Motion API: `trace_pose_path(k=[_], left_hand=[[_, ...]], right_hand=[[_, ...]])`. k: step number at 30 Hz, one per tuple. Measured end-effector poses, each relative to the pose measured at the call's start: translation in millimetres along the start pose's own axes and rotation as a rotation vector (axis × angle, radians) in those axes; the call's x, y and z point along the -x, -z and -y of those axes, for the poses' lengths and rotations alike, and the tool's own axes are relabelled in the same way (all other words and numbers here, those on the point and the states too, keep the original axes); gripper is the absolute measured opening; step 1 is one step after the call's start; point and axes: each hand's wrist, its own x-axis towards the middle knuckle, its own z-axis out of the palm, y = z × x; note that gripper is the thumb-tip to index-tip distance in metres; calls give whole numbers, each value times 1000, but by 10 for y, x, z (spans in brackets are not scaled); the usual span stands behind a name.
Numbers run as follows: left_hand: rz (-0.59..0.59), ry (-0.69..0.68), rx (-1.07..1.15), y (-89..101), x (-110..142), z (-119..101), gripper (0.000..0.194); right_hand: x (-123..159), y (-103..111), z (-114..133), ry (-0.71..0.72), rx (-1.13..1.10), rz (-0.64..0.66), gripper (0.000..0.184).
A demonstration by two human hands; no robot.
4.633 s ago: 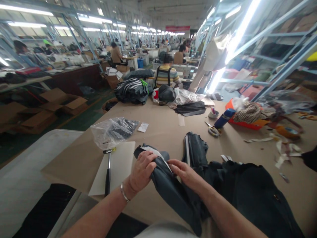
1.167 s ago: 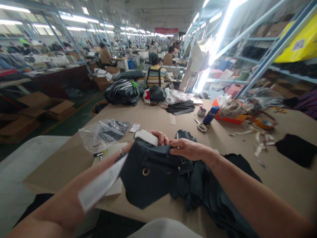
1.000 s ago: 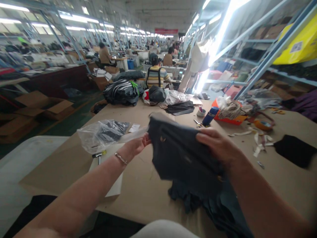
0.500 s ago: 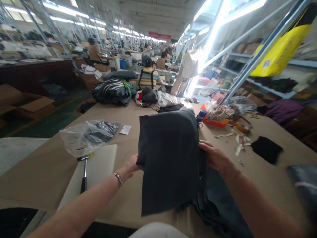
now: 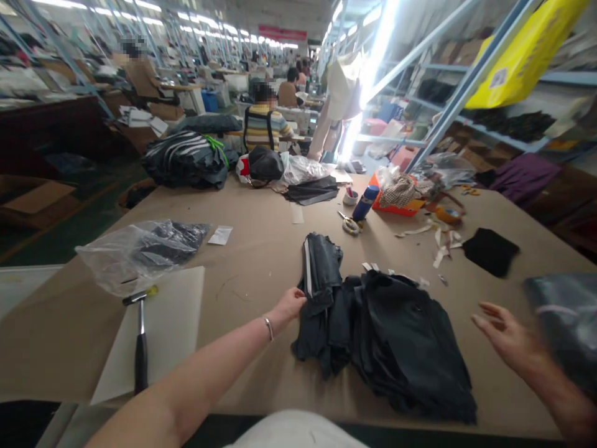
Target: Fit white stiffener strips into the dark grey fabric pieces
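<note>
Fingertips (image 5: 301,295) of the person's left hand (image 5: 286,309) are touching the left edge of a folded dark bundle (image 5: 326,264), just beside its pale strip (image 5: 308,269); whether they are pinching the cloth or merely resting against it, one cannot tell. The bundle is lying near the middle of a tan worktable (image 5: 247,255), its loose lower folds meeting a broader pile of dark pieces (image 5: 410,342) to the right. Beyond that pile, the right hand (image 5: 504,333) is hanging with fingers parted and holding nothing, between the pile and a dark glossy packet (image 5: 566,311) at the far right.

The dark material is looking soft and limp, its layers creasing and slumping, and is probably weighing little piece by piece, though more as a stack. Its faint sheen is suggesting that the layers could slide over one another, while nothing about it is appearing fragile. The folded edge along the pale strip is seemingly offering the firmest hold for a single piece; the stacked pile is likely calling for both hands, one under each side.
</note>
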Motion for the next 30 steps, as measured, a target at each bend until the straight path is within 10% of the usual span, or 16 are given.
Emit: trace_pose_path(k=[2, 7, 11, 21, 30], left_hand=[[-57, 43, -14, -118, -156, -69, 21], [-49, 176, -32, -271, -590, -192, 24], [-41, 193, -51, -330, -745, -271, 20], [-176, -400, -160, -60, 58, -667, 22], [-119, -604, -269, 154, 630, -333, 19]], right_hand=[[94, -274, 361, 18, -47, 53, 39], [452, -1161, 1526, 571, -244, 373, 18], [637, -1676, 1941, 675, -298, 526, 19], [113, -2052, 2254, 60, -715, 423, 53], [300, -2153, 2625, 109, -862, 550, 30]])
